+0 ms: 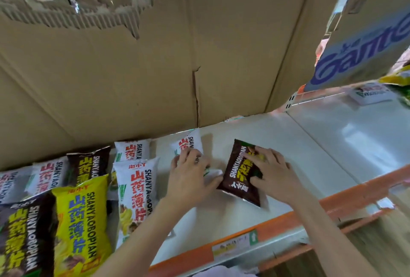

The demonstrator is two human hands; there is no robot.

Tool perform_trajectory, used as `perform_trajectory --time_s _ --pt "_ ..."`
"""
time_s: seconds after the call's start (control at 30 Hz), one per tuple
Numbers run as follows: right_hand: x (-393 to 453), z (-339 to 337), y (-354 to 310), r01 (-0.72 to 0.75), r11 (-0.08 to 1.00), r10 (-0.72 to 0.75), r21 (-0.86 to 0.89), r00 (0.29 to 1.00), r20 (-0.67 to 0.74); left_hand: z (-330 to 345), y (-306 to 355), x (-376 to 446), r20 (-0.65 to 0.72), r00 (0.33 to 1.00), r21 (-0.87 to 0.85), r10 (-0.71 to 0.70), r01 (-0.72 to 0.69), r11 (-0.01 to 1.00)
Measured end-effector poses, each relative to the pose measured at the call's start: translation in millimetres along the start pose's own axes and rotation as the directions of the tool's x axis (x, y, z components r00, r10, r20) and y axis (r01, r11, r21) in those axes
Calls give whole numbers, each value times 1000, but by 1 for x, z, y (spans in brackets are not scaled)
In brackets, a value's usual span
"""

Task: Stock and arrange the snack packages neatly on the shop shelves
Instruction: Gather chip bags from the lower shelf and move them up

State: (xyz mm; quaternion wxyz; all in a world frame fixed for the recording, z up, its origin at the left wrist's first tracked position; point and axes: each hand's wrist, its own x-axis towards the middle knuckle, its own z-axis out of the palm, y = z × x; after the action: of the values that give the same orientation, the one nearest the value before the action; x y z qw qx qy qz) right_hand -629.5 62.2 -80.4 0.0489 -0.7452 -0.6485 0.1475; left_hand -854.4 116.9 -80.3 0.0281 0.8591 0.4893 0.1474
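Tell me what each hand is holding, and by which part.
The left hand holds a white snack packet at its near end. The right hand grips a brown snack packet along its right edge, thumb on its front.

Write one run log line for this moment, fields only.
left hand: holds white snack packet | right hand: holds dark brown snack packet | both on white shelf

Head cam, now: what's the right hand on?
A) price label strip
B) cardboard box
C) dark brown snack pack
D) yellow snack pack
C: the right hand lies on the dark brown snack pack, thumb curled round its near edge, on the white shelf; the left hand holds a white pack.
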Motion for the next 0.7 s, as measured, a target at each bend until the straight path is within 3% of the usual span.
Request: perform_trajectory --time_s 0.2,0.33,0.53,0.7 --pt "26 -3 -7 33 994 -45 -107 994 -104 -10 -38 -16 32 997 -8 -73 73 997" --pt "37 1 -38 -40 972 -11 -233 977 -212 -5 -41 -27 106 990 12 -95 94 995" --pt "33 22 -104 38 997 -50 -69 982 -183 8 -21 -35 79 996 52 -31 27 998" --pt "16 42 -116 136 975 -111 178 984 -142 10 -20 -43 -21 1000 -60 -23 22 998"
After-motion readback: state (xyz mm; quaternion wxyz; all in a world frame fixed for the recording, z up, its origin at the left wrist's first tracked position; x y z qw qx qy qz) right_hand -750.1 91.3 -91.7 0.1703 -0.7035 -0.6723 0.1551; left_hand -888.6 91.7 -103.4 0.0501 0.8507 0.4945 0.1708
